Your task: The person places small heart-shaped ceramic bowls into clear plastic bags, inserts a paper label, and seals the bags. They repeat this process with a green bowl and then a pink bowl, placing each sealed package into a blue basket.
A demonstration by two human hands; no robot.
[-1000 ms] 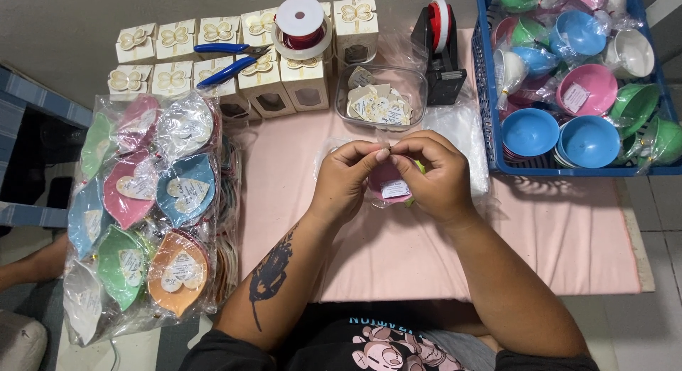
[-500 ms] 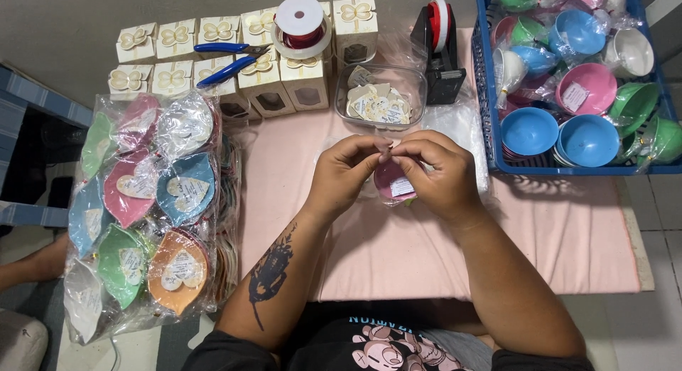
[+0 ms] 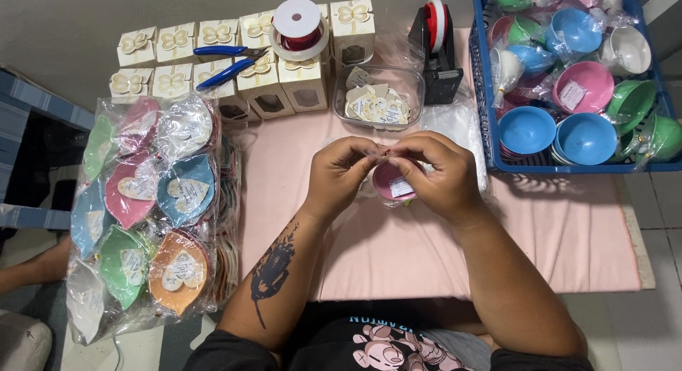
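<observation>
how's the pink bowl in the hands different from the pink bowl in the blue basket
The pink bowl in the hands is held over the pink cloth between left hand and right hand, mostly hidden by fingers; the basket's pink bowl lies fully in view among other bowls in the blue basket. The held one shows less of its rim, so it looks smaller. Both are pink, round and carry a white label.

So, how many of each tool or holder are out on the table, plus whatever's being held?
Blue-handled pliers: 1
Ribbon spool: 1
Tape dispenser: 1
Clear tray of tags: 1
Wrapped pink bowl, held: 1
Total: 5
</observation>
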